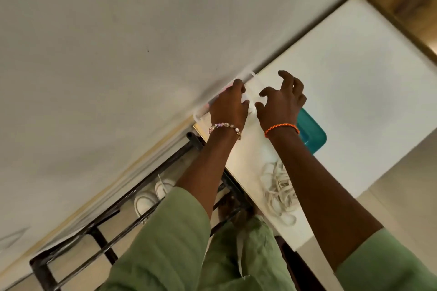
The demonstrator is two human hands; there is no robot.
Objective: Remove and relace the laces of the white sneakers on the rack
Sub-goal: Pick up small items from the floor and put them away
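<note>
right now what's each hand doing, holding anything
Left hand: grips a blurred white object by the wall; what it is cannot be told.
Right hand: fingers curled and spread, holding nothing.

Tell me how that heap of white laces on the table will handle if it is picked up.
The white laces lie in loose tangled loops, so they are probably floppy and light. Lifted at one point, they would likely trail and snag together. Being flat, they should not roll.
</note>
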